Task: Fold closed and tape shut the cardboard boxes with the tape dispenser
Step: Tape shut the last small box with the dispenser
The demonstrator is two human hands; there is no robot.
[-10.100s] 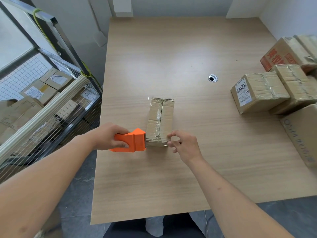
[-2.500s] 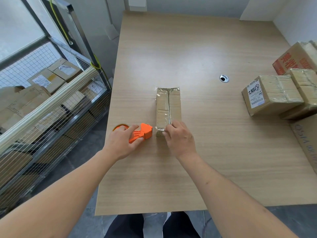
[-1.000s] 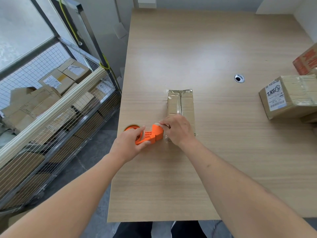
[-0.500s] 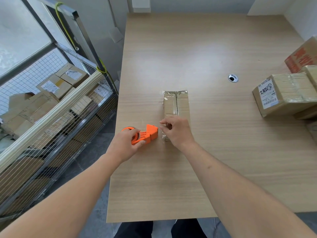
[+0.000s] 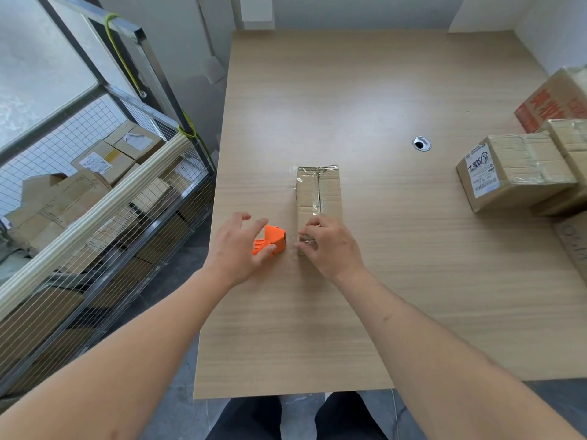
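Observation:
A small, long cardboard box lies in the middle of the wooden table, flaps closed, with clear tape running along its top seam. My right hand rests on the box's near end, and its fingertips press the tape end down at the near left corner. The orange tape dispenser sits on the table just left of the box. My left hand hovers over the dispenser with fingers spread and lifted. Only the thumb touches its near side.
Taped cardboard boxes are stacked at the table's right edge, with a red-printed carton behind them. A cable hole lies right of centre. A wire-mesh cart full of boxes stands to the left of the table.
My left hand has let go of the dispenser and spread its fingers. My right hand moved from pinching the tape by the dispenser to pressing it onto the box's near end.

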